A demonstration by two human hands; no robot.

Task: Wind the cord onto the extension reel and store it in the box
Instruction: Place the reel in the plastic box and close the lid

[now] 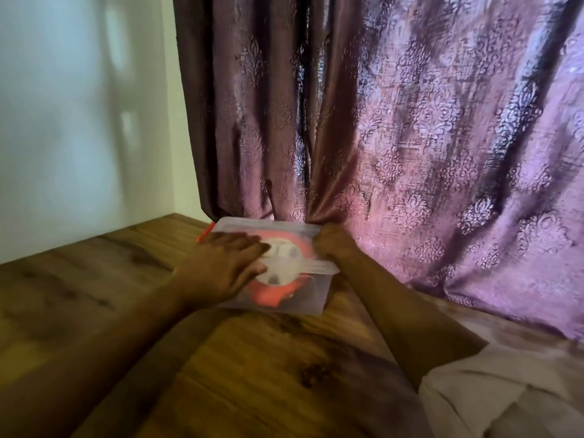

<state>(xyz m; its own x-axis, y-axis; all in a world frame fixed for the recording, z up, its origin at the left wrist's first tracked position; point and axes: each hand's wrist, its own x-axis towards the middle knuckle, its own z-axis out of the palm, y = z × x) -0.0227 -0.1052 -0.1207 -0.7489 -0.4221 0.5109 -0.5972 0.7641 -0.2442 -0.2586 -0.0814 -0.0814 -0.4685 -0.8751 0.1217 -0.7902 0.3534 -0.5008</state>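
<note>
Translucent box [311,298] on the wooden counter [252,374] against the purple curtain [442,137], red-and-white extension reel [281,270] inside under the lid [240,224], left hand [221,267] flat on the lid with fingers straight, right hand [333,245] curled in a grip on the lid's right edge

Dim indoor light, warm overall. Brightest patch is the curtain [442,137], glowing pink-purple on the right as if backlit; its left folds go dark brown. Pale wall [79,105] carries soft grey shadows and faint light blotches. Tabotop [252,358] shows a dull sheen, with dark arm shadows across it. Motion blur smears the whole frame; hands and the translucent box [309,298] lack crisp edges. Wide-angle bending tilts the wall corner and curtain edge.
</note>
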